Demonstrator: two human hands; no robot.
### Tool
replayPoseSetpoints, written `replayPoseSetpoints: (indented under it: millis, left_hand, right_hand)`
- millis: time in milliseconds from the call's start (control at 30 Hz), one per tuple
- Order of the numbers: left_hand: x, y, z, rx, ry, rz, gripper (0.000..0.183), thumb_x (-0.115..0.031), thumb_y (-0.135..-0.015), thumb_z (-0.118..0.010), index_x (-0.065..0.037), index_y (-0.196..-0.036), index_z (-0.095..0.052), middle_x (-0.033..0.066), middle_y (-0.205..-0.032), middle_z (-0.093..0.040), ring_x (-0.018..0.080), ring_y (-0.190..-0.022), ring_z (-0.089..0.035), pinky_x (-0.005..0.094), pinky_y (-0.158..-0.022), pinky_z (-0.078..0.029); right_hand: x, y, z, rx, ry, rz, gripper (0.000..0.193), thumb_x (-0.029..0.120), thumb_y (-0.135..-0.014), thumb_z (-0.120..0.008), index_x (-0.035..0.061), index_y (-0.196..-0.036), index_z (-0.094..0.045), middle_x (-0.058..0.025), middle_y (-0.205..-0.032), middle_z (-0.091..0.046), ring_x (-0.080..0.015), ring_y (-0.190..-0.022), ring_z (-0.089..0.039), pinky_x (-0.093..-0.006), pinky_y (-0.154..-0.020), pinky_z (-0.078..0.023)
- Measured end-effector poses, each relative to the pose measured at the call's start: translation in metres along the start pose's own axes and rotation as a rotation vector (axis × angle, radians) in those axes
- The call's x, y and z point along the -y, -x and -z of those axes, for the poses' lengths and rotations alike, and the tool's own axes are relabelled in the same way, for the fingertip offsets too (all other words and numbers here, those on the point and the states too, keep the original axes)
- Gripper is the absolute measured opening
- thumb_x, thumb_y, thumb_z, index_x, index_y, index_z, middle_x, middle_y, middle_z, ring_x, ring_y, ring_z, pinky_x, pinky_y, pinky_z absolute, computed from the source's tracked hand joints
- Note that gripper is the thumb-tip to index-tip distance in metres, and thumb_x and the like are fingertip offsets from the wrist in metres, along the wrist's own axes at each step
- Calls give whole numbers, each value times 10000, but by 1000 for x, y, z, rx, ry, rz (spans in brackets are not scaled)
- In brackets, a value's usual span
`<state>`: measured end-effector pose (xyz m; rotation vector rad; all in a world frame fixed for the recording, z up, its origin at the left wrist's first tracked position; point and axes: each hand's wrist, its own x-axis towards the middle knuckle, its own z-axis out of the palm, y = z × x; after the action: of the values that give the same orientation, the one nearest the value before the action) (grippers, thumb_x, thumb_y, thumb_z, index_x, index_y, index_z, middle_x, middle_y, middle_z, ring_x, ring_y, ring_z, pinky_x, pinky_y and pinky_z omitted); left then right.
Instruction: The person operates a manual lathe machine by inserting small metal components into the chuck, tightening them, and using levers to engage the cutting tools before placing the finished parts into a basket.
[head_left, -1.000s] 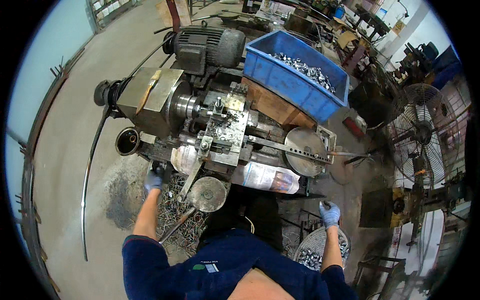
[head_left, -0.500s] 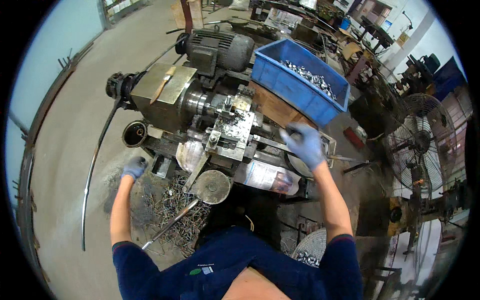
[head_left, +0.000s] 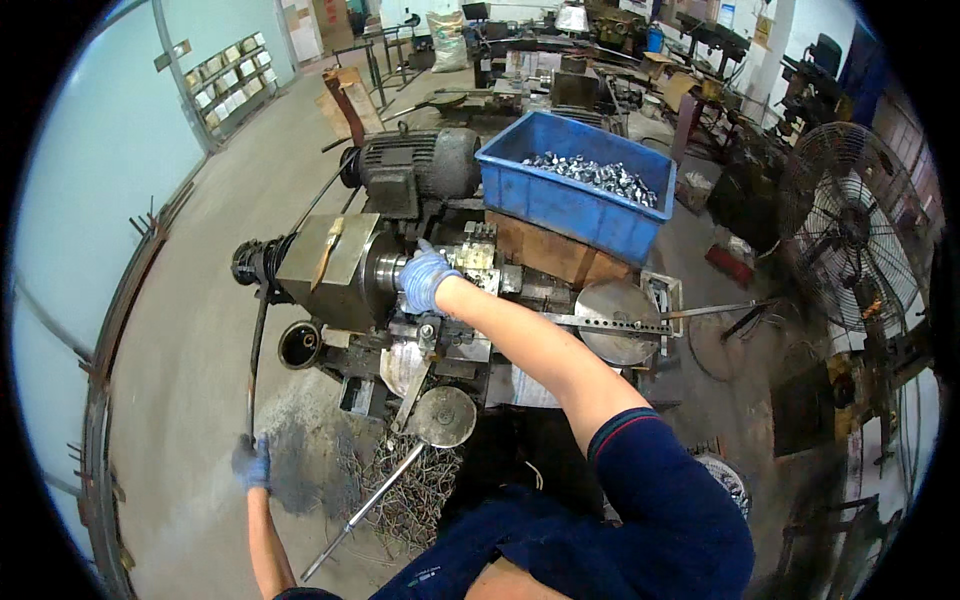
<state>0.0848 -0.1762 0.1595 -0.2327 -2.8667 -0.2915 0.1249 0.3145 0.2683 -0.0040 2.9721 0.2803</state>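
My left hand, in a blue-grey glove, is closed round the lower end of a long dark lever rod that runs down from the left end of a small lathe. My right hand, gloved alike, reaches across to the shiny spindle nose of the lathe's headstock. Its fingers are bent there and mostly hidden; whatever they grip cannot be made out. Just right of this hand stands the tool post. A paintbrush with a wooden handle lies on top of the headstock.
Behind the lathe, a blue crate of small metal parts rests on a wooden board. An electric motor sits behind the headstock. A round-ended lever juts toward me over metal scrap. A large fan stands right.
My right hand has moved left from beside the crate to the spindle. My left hand has gone down onto the rod's end, and the rod has swung right. The view has shifted.
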Motion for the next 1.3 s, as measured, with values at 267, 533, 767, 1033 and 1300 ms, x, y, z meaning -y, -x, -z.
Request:
replayPoseSetpoints:
  millis: [267,533,767,1033,1300]
  left_hand:
    - [-6,-17,8,465,373,170,312,-320,-757,-663,-29,-846,-590,145,-734,-634,274,-670,-636,393,-614,-487]
    - [13,-50,-32,487,835,144,180,-134,-782,-625,15,-875,-586,77,-600,-561,181,-477,-565,306,-420,-451]
    - [4,-34,-16,386,871,176,199,-184,-778,-645,-10,-858,-591,54,-593,-550,153,-459,-539,284,-425,-429]
    - [9,-47,-33,375,913,70,245,-210,-788,-673,-10,-896,-583,39,-642,-540,125,-508,-531,271,-452,-424]
    - [75,-89,-87,554,918,499,261,-291,-827,-655,-60,-807,-536,59,-511,-492,158,-404,-447,293,-400,-395]
  right_hand:
    - [-6,23,11,-103,12,-69,453,506,-744,-558,121,-935,-701,-113,-920,-673,-293,-948,-610,-482,-1044,-256]
    - [-156,102,39,-521,-71,-320,531,562,-781,-503,97,-963,-681,-174,-954,-647,-329,-880,-610,-457,-899,-387]
    - [-155,161,-1,-768,-264,-444,465,436,-740,-653,134,-1094,-641,-216,-1270,-485,-391,-1116,-501,-418,-972,-395]
    - [-135,376,-113,-693,-556,-840,374,370,-736,-684,72,-961,-678,-174,-1016,-640,-316,-970,-600,-359,-845,-482]
    - [-60,626,-224,-159,-614,-1756,550,544,-696,-641,65,-965,-677,-171,-959,-656,-308,-917,-629,-373,-825,-487]
